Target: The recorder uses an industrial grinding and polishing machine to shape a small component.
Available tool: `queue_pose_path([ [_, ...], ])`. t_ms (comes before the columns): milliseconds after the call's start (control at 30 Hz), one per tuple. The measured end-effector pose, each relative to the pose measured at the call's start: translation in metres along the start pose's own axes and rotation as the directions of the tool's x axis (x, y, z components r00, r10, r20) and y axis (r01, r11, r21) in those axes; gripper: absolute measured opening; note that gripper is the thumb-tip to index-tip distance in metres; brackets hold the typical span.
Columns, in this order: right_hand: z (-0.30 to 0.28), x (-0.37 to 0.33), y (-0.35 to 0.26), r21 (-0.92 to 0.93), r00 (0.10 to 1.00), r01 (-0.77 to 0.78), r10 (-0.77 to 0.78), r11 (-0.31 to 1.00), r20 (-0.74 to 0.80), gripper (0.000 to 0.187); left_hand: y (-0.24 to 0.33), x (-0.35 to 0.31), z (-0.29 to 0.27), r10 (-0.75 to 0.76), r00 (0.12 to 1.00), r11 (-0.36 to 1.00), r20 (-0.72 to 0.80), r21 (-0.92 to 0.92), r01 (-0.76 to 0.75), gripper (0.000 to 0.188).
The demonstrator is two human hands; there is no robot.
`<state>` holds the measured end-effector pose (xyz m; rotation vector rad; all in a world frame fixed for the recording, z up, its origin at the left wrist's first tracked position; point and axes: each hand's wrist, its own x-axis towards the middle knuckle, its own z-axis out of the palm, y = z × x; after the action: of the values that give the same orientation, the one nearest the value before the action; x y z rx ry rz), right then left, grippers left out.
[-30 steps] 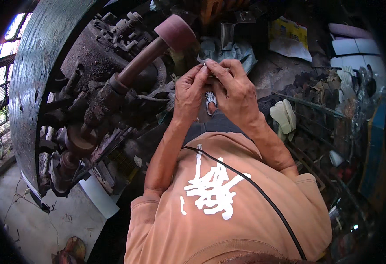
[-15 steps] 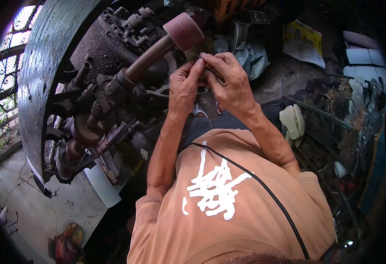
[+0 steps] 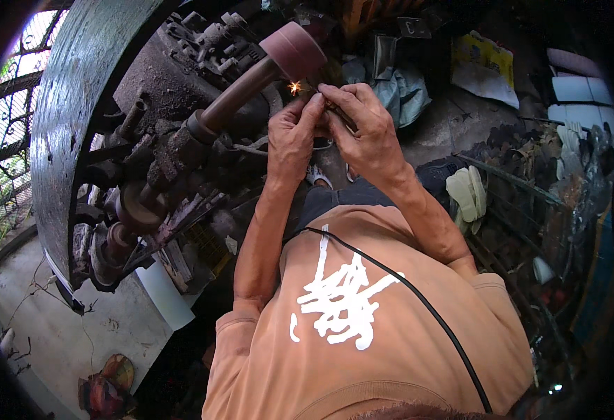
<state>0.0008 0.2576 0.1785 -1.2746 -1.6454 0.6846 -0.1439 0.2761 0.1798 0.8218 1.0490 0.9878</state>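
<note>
Just below a reddish cylindrical grinding wheel on a brown shaft, both hands meet at the fingertips. My left hand is closed, thumb and forefinger pinching a small piece that the fingers mostly hide. Beside it my right hand is closed around a small dark metal piece, of which only a sliver shows between the fingers. Whether both hands hold one and the same piece I cannot tell. A bright orange spark glows between the wheel's lower edge and my left fingertips.
Dusty machinery fills the left, beside a wide grey curved board. Pale gloves hang at my right. Further off lie a crumpled grey-green plastic bag and a yellow-and-white sack. A black cable crosses my shirt.
A spark has appeared under the grinding wheel, near my left fingertips. Both hands keep nearly the same place and grip.
</note>
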Motion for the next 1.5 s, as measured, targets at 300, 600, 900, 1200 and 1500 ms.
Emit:
queue_pose_path([
  [300, 0.001, 0.000, 0.001, -0.002, 1.000, 0.020, -0.020, 1.000, -0.009, 0.035, 0.004, 0.000, 0.001, 0.016, 1.000, 0.999, 0.001, 0.030, -0.016, 0.030],
  [600, -0.001, -0.001, -0.004, 0.006, 0.999, 0.034, -0.034, 0.999, -0.029, 0.036, 0.003, -0.002, -0.001, 0.041, 0.998, 0.999, 0.038, 0.028, -0.042, 0.029],
  [900, -0.016, -0.019, -0.021, -0.339, 0.992, 0.081, -0.110, 0.937, -0.066, 0.044, -0.009, -0.011, 0.007, 0.011, 0.986, 0.989, 0.164, -0.147, 0.014, 0.034],
  [1200, -0.015, -0.013, -0.016, -0.254, 0.998, 0.024, -0.040, 0.967, -0.056, 0.039, -0.010, -0.004, 0.009, -0.034, 0.987, 0.983, 0.158, -0.171, 0.061, 0.033],
  [1500, 0.003, 0.002, -0.001, 0.104, 0.997, -0.077, 0.077, 0.992, 0.000, 0.030, 0.001, 0.005, -0.005, -0.014, 1.000, 1.000, 0.004, 0.023, 0.014, 0.028],
])
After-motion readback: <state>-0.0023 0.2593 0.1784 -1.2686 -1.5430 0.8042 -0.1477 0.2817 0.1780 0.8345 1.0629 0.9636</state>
